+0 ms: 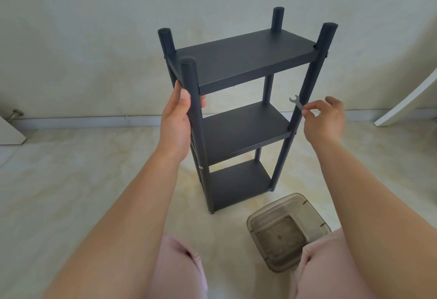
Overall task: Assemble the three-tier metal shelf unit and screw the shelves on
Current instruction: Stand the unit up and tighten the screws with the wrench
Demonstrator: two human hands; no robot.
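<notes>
Pale marble-look floor tiles (71, 180) everywhere, plain off-white wall (94, 26) behind. Smoky see-through plastic container (287, 231) sits on the floor at 5 o'clock (looks empty). White board (409, 102) leaning in at 3 o'clock, white furniture corner (10, 130) at 9.

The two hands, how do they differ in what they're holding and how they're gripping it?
The left hand wraps around the shelf unit's front left post, steadying it; the right hand pinches a small wrench between fingertips. The left hand touches the frame, while the right hand hovers beside the front right post. Both sit at about the same height, above the middle shelf.
</notes>
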